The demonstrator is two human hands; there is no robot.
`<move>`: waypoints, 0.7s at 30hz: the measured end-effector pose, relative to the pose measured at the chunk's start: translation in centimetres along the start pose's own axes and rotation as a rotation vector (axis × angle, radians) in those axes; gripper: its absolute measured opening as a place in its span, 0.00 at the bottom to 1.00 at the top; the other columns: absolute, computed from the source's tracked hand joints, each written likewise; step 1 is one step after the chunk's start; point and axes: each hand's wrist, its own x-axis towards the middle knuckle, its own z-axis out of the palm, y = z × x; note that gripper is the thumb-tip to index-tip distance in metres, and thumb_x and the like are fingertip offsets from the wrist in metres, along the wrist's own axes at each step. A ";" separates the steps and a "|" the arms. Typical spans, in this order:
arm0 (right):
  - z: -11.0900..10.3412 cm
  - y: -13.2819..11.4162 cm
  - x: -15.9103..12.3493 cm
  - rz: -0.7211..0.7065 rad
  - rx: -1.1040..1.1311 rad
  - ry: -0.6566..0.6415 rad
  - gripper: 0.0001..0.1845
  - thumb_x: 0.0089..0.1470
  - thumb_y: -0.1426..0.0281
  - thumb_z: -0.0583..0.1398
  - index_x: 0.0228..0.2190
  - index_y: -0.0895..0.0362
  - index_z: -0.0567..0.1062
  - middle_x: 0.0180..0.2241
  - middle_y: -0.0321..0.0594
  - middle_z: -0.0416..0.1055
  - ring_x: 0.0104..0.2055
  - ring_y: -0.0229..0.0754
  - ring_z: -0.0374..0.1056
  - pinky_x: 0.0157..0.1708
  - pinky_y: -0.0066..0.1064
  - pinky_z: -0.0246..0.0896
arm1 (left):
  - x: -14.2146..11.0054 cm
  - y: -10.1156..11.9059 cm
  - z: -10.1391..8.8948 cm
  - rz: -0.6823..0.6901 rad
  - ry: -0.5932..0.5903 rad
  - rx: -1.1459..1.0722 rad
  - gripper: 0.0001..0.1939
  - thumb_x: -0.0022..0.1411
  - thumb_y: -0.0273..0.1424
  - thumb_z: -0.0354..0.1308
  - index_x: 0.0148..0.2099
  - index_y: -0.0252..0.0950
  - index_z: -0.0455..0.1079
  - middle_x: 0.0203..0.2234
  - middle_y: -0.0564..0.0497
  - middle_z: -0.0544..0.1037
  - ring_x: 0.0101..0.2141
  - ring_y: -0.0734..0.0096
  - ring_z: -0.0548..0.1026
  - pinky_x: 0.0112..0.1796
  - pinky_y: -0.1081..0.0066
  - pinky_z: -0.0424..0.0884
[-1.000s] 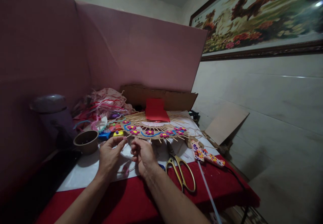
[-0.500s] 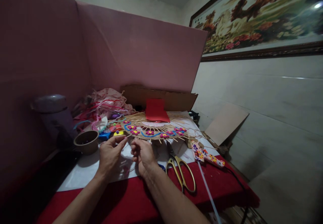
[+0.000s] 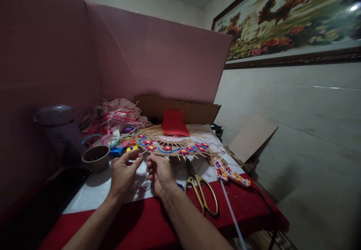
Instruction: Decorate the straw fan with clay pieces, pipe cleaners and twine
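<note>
My left hand [image 3: 124,173] is pinched over the white sheet, with what looks like a small pink piece at the thumb and fingertip. Close beside it, my right hand [image 3: 160,173] has its fingers curled and thumb pressed to the forefinger; anything inside is too small to make out. Just beyond both hands lies a curved brown band [image 3: 176,152] with thin sticks radiating from it, decorated with magenta flowers with yellow centres and a wavy blue line. Gold-handled scissors [image 3: 201,193] rest to the right of my right hand.
A flower-patterned glue gun [image 3: 231,175] with a clear glue stick lies at right. A brown cup [image 3: 96,158], blue tub [image 3: 116,151] and lidded bottle [image 3: 60,133] stand left. Behind are pipe cleaners [image 3: 108,124], red paper [image 3: 175,123] and a cardboard strip [image 3: 194,110].
My left finger and thumb have shifted slightly against each other. The right hand stays nearly still, and the things on the table have not moved.
</note>
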 end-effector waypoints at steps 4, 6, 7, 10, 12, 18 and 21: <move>0.3 -0.2 -0.3 0.004 0.006 0.014 0.08 0.45 0.67 0.57 0.23 0.60 0.68 0.16 0.29 0.60 0.14 0.27 0.52 0.10 0.17 0.41 | -0.4 0.0 -0.1 -0.029 0.020 -0.029 0.21 0.43 0.38 0.64 0.39 0.31 0.72 0.33 0.45 0.78 0.34 0.63 0.74 0.34 0.68 0.67; 0.4 -0.3 -0.4 0.003 0.009 0.023 0.08 0.46 0.67 0.56 0.23 0.60 0.68 0.16 0.29 0.60 0.14 0.27 0.51 0.10 0.17 0.41 | -0.5 0.1 -0.1 -0.046 0.030 -0.037 0.20 0.42 0.39 0.64 0.37 0.31 0.72 0.32 0.45 0.77 0.33 0.64 0.74 0.33 0.69 0.67; 0.4 -0.3 -0.5 0.003 0.009 0.025 0.07 0.46 0.68 0.56 0.23 0.60 0.68 0.16 0.29 0.60 0.14 0.27 0.51 0.10 0.17 0.40 | -0.5 0.1 0.0 -0.053 0.035 -0.039 0.20 0.42 0.39 0.64 0.36 0.31 0.72 0.30 0.46 0.77 0.32 0.65 0.73 0.32 0.70 0.66; 0.4 -0.2 -0.4 0.002 0.007 0.024 0.07 0.46 0.68 0.56 0.23 0.60 0.68 0.16 0.29 0.60 0.13 0.27 0.51 0.10 0.17 0.40 | -0.4 0.2 0.1 -0.063 0.052 -0.021 0.19 0.42 0.40 0.64 0.34 0.31 0.73 0.27 0.48 0.77 0.27 0.68 0.72 0.27 0.72 0.64; 0.3 -0.2 -0.3 0.002 0.003 0.019 0.07 0.46 0.68 0.56 0.23 0.60 0.68 0.16 0.29 0.60 0.13 0.26 0.51 0.10 0.17 0.40 | -0.2 0.2 0.2 -0.060 0.053 -0.004 0.19 0.42 0.40 0.64 0.34 0.31 0.73 0.25 0.49 0.76 0.25 0.70 0.70 0.25 0.73 0.63; 0.3 -0.1 -0.3 0.002 -0.003 0.015 0.08 0.44 0.67 0.57 0.22 0.60 0.68 0.16 0.29 0.60 0.14 0.27 0.51 0.10 0.17 0.40 | -0.1 0.2 0.3 -0.047 0.054 -0.003 0.19 0.41 0.40 0.64 0.33 0.31 0.73 0.25 0.49 0.77 0.24 0.70 0.71 0.25 0.73 0.64; 0.3 -0.2 -0.3 0.004 0.001 0.018 0.08 0.44 0.67 0.57 0.23 0.60 0.68 0.16 0.28 0.60 0.14 0.27 0.51 0.10 0.17 0.40 | -0.2 0.6 0.2 -0.060 0.034 0.018 0.20 0.41 0.40 0.63 0.34 0.31 0.74 0.26 0.47 0.78 0.26 0.67 0.73 0.25 0.72 0.66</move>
